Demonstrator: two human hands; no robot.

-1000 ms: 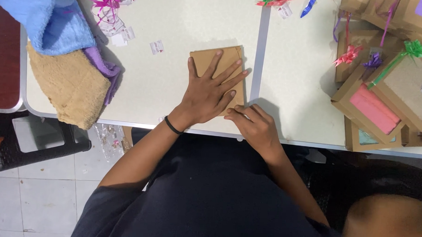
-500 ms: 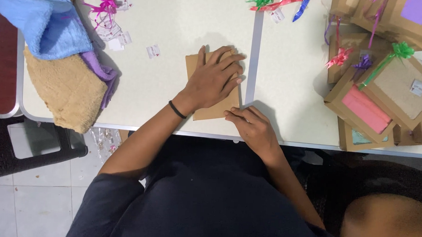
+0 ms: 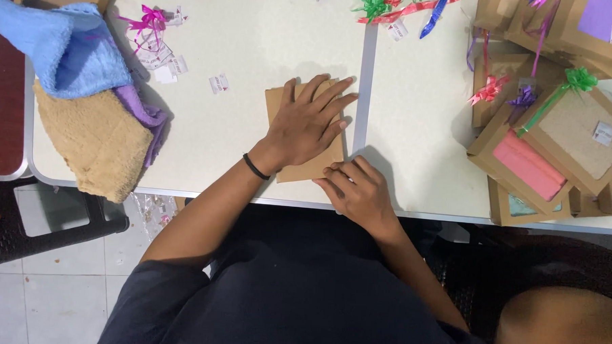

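Since the earlier frames the left hand (image 3: 306, 128) has slid from the far-right part of the flat brown cardboard piece (image 3: 306, 166) toward its middle, fingers now fanned toward the far right; the right hand (image 3: 354, 191) stays at the near right corner.

Left hand: flat, palm down, fingers spread, pressing the cardboard onto the desk (image 3: 255, 68). Not gripping, just holding it down. Black band on that wrist.

Right hand: fingers curled at the cardboard's near right corner, fingertips touching its edge. Can't tell if it pinches the edge or only presses.

Cardboard lies flat near the desk's near edge, just left of the seam between the two white desk tops.

Around it:
- Far left: blue towel (image 3: 59, 48) on top of a tan towel (image 3: 97, 141), purple cloth (image 3: 142, 108) between them, tan one hanging over the near edge.
- Small white tags (image 3: 219, 83) and a pink ribbon bow (image 3: 147, 20) far left of the cardboard.
- Far middle: green bow (image 3: 374, 3), red and blue ribbons.
- Right: stack of brown window boxes (image 3: 558, 133), one showing pink cloth, one tan with a green ribbon.
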